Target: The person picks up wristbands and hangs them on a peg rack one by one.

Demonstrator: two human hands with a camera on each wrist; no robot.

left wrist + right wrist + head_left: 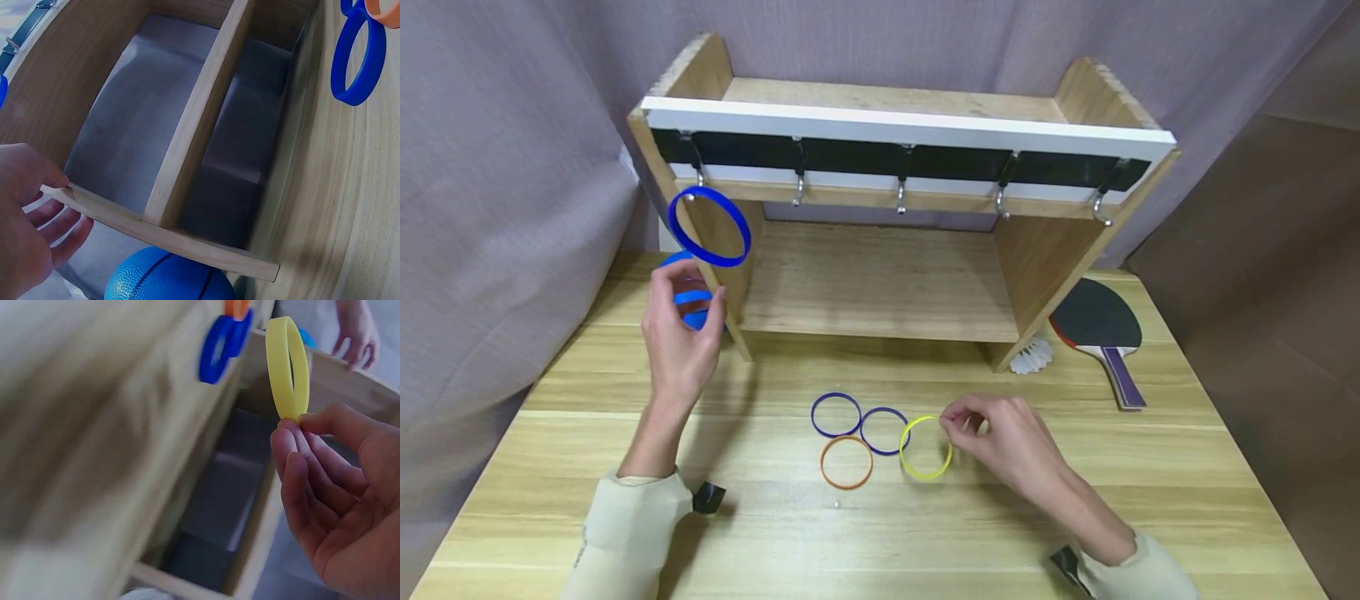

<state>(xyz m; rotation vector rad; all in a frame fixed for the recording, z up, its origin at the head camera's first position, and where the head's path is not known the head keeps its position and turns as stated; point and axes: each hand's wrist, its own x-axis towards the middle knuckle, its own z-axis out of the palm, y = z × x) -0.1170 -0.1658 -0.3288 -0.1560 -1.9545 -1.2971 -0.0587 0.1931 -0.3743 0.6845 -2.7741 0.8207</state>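
While our right hand (pixel 1003 435) pinches yellow ring (pixel 279 372) over tabletop (pixel 880 546), our left hand (pixel 681 340) has fingers clamped on wooden rack (pixel 880 279), left side edge.

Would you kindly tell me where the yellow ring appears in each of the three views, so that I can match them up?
Head: the yellow ring is below and slightly right of centre, pinched by the right hand.
Left wrist: it is not in this picture.
Right wrist: it is at upper right, above the right hand that pinches it.
Shared landmark: the wooden rack, partly visible in both wrist views.
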